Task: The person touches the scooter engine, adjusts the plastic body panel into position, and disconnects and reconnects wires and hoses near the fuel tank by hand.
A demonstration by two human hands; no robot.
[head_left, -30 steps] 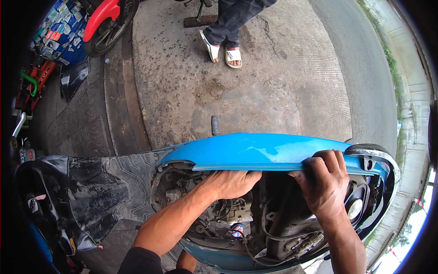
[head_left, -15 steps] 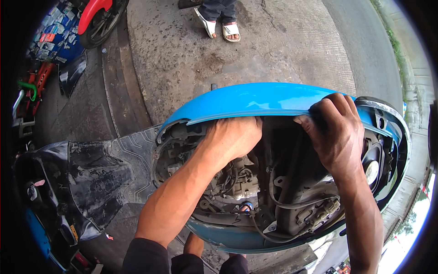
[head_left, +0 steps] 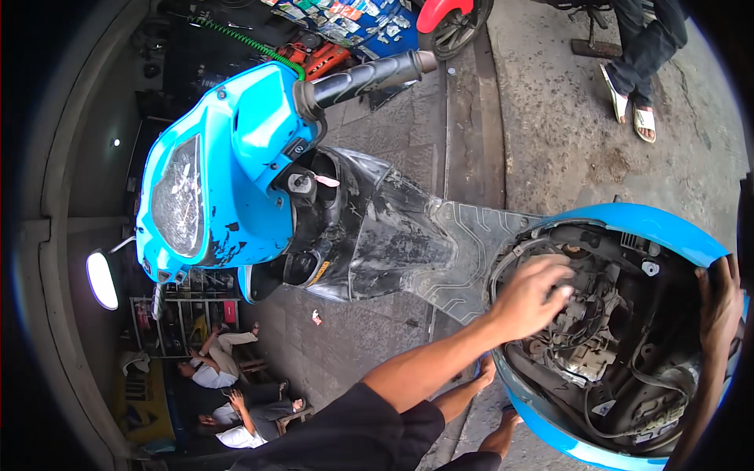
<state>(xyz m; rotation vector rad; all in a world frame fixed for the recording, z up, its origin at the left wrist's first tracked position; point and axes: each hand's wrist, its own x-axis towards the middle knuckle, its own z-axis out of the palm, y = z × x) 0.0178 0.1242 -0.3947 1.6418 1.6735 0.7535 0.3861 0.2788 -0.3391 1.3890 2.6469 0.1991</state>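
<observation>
A blue scooter lies lengthwise in front of me, its seat area opened to show a dirty engine (head_left: 585, 345). My left hand (head_left: 534, 294) hovers over the front of this opening. Its fingers are loosely bent and the thumb stands apart, with nothing visible in them. At the far right, my right hand (head_left: 720, 302) grips the upper edge of the blue side panel (head_left: 628, 216), fingers over it and thumb on the inner side. Hoses and a cable (head_left: 640, 369) run through the bay. The picture's dark rim hides part of my right hand.
The scooter's black footboard (head_left: 471, 243), handlebar grip (head_left: 369, 82) and mirror (head_left: 102, 280) extend leftward. A person in white sandals (head_left: 644, 124) stands at the upper right, near a red motorcycle fender (head_left: 444, 12). Two people sit on benches at the lower left.
My view has swung left, bringing the scooter's front into sight. My left hand has come out from under the blue panel's edge. My right hand stays on the panel.
</observation>
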